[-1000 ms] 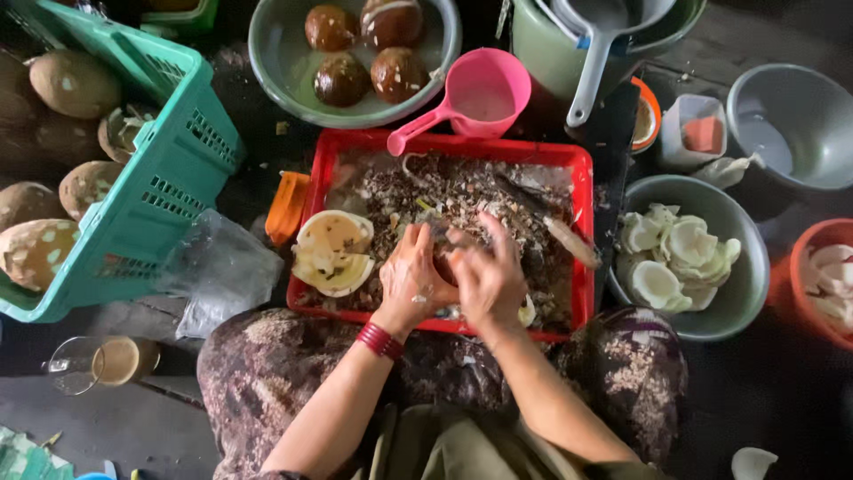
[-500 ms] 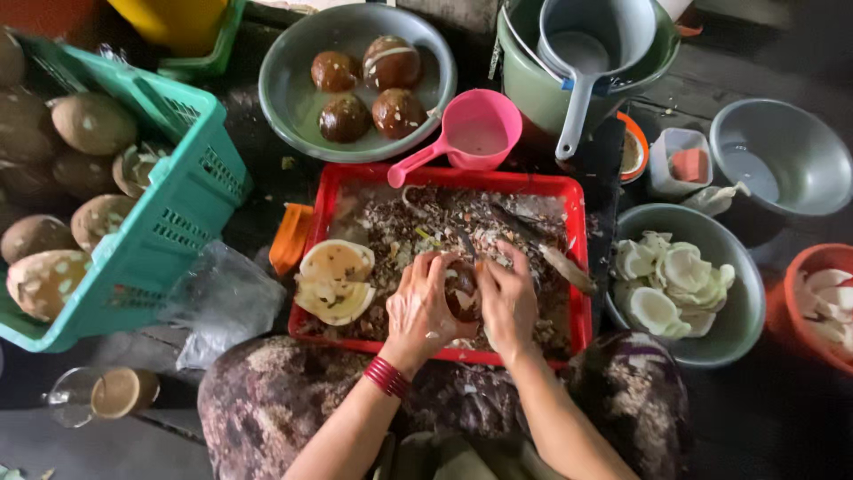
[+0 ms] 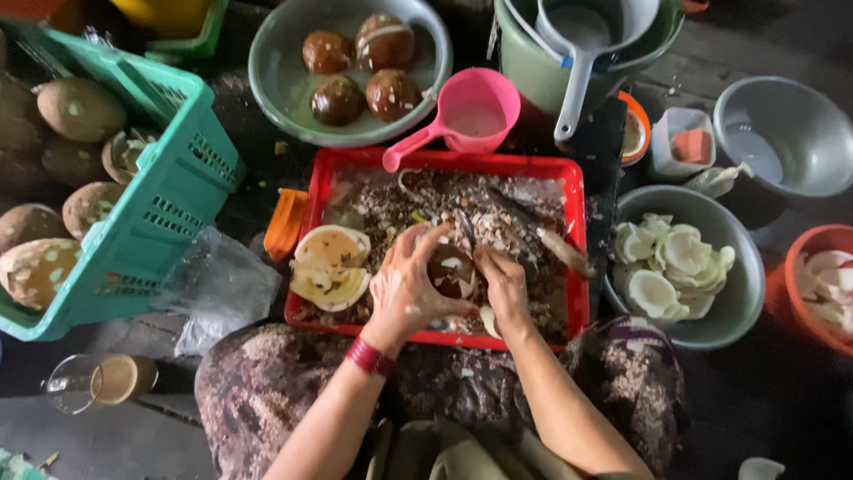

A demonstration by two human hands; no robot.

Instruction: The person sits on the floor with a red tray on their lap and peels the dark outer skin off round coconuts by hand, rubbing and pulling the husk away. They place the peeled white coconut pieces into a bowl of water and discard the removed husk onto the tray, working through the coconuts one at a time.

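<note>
My left hand [image 3: 407,289] cups a small brown coconut kernel [image 3: 451,271] over the red tray [image 3: 576,258]. My right hand [image 3: 503,283] sits against the kernel's right side and grips a thin knife [image 3: 466,229] whose blade points up and away from me. Brown peelings cover the tray floor. Two pale coconut halves [image 3: 330,265] lie at the tray's left end. A red bangle is on my left wrist.
A grey bowl [image 3: 275,76] of brown kernels and a pink scoop [image 3: 466,116] sit beyond the tray. A bowl [image 3: 742,302] of white pieces is to the right, an orange bowl [image 3: 813,244] further right. A green basket [image 3: 169,204] with husked coconuts stands left. A green bucket [image 3: 533,76] holds a grey ladle.
The view has shifted and come closer. Both hands stayed over the tray and turned the kernel slightly; the knife blade now shows above it.
</note>
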